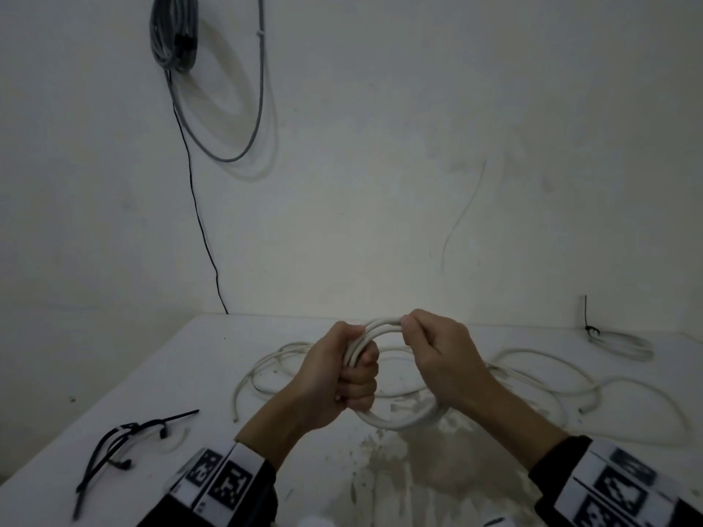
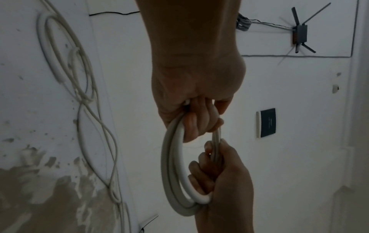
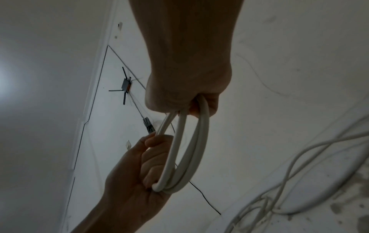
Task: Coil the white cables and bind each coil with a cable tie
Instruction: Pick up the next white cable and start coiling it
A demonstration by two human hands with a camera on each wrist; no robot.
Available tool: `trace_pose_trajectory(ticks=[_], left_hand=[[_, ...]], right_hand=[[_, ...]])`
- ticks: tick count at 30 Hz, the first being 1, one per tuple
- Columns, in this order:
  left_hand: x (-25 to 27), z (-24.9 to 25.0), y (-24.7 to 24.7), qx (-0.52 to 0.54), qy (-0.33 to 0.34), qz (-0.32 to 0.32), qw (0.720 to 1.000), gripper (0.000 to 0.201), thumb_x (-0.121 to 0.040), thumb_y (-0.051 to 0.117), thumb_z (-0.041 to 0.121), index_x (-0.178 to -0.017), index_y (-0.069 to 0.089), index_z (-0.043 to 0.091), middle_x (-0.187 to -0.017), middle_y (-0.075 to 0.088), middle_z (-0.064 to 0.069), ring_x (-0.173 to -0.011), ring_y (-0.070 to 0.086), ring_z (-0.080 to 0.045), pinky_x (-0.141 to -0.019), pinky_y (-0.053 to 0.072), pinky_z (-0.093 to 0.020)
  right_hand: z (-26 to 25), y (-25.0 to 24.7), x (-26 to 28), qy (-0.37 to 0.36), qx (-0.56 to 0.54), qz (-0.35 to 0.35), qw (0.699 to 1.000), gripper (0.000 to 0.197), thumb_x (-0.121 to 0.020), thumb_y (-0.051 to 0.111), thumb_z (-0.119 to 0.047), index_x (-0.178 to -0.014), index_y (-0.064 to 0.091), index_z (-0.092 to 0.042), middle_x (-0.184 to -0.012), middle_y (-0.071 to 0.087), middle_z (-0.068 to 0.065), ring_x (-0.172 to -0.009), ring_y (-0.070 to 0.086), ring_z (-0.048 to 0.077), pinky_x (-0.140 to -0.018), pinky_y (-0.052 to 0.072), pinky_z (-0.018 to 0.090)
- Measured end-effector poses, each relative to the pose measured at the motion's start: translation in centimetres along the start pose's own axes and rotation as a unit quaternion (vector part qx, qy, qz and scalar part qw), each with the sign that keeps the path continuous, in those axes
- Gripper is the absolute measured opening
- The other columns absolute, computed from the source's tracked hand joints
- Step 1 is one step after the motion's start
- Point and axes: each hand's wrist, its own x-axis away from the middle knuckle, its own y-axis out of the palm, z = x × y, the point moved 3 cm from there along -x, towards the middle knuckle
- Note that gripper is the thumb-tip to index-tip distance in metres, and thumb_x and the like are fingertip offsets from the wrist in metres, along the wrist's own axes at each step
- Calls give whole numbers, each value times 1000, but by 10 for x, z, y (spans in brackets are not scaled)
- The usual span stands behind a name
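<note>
A small coil of white cable (image 1: 382, 324) is held up above the white table (image 1: 152, 374) between both hands. My left hand (image 1: 355, 374) grips the coil's left side in a fist, thumb on top. My right hand (image 1: 426, 342) grips its right side with curled fingers. In the left wrist view my left hand (image 2: 196, 118) holds the coil (image 2: 171, 165) from above, with the right hand (image 2: 219, 173) below. In the right wrist view the right hand (image 3: 185, 100) clasps the loops (image 3: 191, 149), with the left hand (image 3: 137, 165) opposite. Several loose white cables (image 1: 532, 350) sprawl on the table beneath.
A bunch of black cable ties (image 1: 125, 435) lies at the table's front left. A bound white coil (image 1: 624, 346) with a black tie rests at the back right. A grey cable bundle (image 1: 173, 32) hangs on the wall, with a thin black wire (image 1: 198, 214) running down.
</note>
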Motion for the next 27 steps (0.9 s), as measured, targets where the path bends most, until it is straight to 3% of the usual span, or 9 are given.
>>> trace_pose_trajectory(ticks=[3,8,10,13,15,19,23,25,27], left_hand=[[-1,0,2,-10,35,43,998,47,-91,36,41,-51,32,18,-40,20,7,-32,15,-6,-36,14,-16],[-3,5,4,56,129,140,980,51,-93,40,44,-50,28,20,-38,18,7,-32,13,-7,-37,12,-20],[-4,5,6,43,145,151,977,51,-95,38,42,-52,28,19,-39,18,7,-33,13,-7,-37,12,-20],[-7,0,6,41,116,121,985,52,-96,35,40,-49,30,18,-38,19,7,-32,15,-7,-38,13,-21],[-7,-4,4,64,80,61,993,50,-93,33,38,-48,33,17,-37,22,6,-31,17,-7,-38,16,-21],[-3,-4,3,54,17,-16,998,40,-84,30,33,-49,33,13,-38,22,2,-32,19,-11,-40,26,-22],[-3,-5,4,22,42,94,994,45,-89,26,30,-45,26,18,-36,17,4,-31,13,-10,-37,16,-18],[-1,-4,0,-8,48,138,989,47,-90,28,30,-45,25,20,-37,16,5,-31,11,-10,-37,13,-16],[2,-2,-4,-69,25,142,987,47,-91,30,29,-45,25,21,-38,17,5,-32,11,-9,-38,13,-13]], right_hand=[[5,0,1,124,-141,-20,982,40,-97,44,-32,-71,53,-4,-49,37,-2,-45,34,9,-47,34,25],[10,6,6,302,-365,18,880,45,-89,50,-47,-86,62,-4,-53,51,1,-61,58,18,-68,54,36],[11,11,7,329,-405,43,852,42,-90,51,-46,-79,59,-6,-52,49,0,-55,57,17,-62,54,34],[12,16,6,345,-441,76,825,41,-93,50,-43,-65,45,-13,-44,31,-6,-35,29,8,-35,29,20],[13,14,4,350,-439,90,823,43,-94,51,-39,-60,39,-16,-39,25,-8,-31,18,6,-32,18,17],[16,12,3,322,-358,97,871,45,-93,53,-38,-58,34,-16,-44,22,-4,-32,18,8,-34,19,17],[11,17,6,271,-212,63,937,45,-95,40,-45,-65,38,-12,-51,28,1,-38,30,13,-37,33,23],[9,17,6,248,-166,13,954,41,-99,32,-39,-80,49,-7,-55,42,5,-44,44,18,-44,46,30],[9,13,6,135,-56,-1,989,33,-101,28,-34,-109,53,-14,-73,56,4,-66,57,20,-67,49,33]])
